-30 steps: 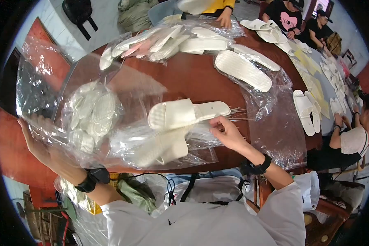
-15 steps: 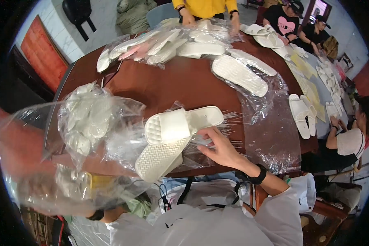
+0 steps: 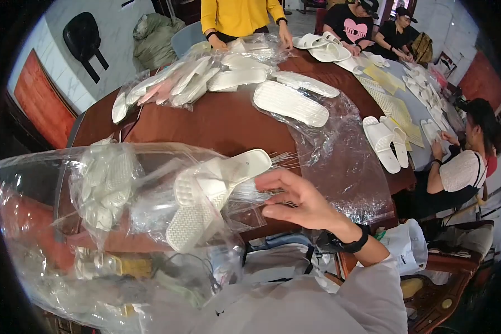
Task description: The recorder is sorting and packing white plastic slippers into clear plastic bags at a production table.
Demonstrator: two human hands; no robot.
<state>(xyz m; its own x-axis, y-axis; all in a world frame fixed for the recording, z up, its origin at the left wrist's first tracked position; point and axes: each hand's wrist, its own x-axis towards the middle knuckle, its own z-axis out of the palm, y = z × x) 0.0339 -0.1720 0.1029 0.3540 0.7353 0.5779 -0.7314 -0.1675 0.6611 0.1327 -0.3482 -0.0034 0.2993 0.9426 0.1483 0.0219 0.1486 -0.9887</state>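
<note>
A large clear plastic bag (image 3: 67,222) is raised in front of me and fills the lower left of the view. Through it I see a pair of white slippers (image 3: 217,183) lying crossed on the brown round table (image 3: 217,122). A second clear bag stuffed with white slippers (image 3: 103,183) lies to their left. My right hand (image 3: 303,203), with a black wristband, is curled beside the slippers' heel end. Its fingers and thumb pinch bunched clear film at the bag's edge. My left hand is hidden behind the raised bag.
More bagged white slippers (image 3: 206,80) and a loose bagged sole (image 3: 289,103) lie across the table's far side. A white pair (image 3: 387,142) sits at the right edge. A person in yellow (image 3: 239,16) stands opposite. Other people (image 3: 462,161) work at the right.
The clear bag has risen from the table's left side up in front of the camera. My right hand has stayed at the slippers' heel end. The view has tilted downward.
</note>
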